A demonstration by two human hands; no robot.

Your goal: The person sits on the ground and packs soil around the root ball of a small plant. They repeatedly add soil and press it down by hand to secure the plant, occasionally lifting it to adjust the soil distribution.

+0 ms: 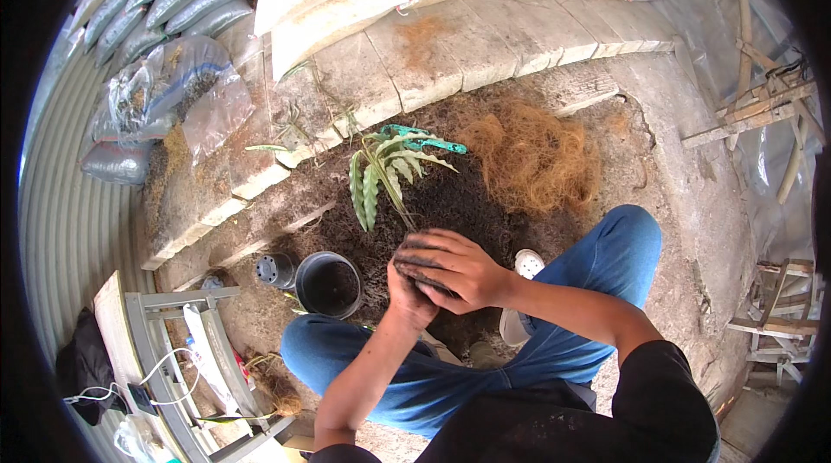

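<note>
My left hand (410, 297) and my right hand (454, 268) are cupped together around the base of a leafy plant (380, 177), whose stems come out above my fingers. Dark soil coats my fingers; the root end is hidden between my palms. The long, wavy, green leaves lean away from me over a heap of dark soil (448, 193). Behind them lies a turquoise hand trowel (425, 140). To the left of my hands stands a round black plastic pot (329, 284), with a smaller black pot (276, 270) on its side next to it.
Brown coconut fibre (535, 158) lies beyond the soil, to the right. A raised concrete-block edge (370, 90) runs behind, with filled sacks (337, 15) on it. A torn plastic bag (162, 93) is at the far left. A grey bench (162, 333) stands at the near left.
</note>
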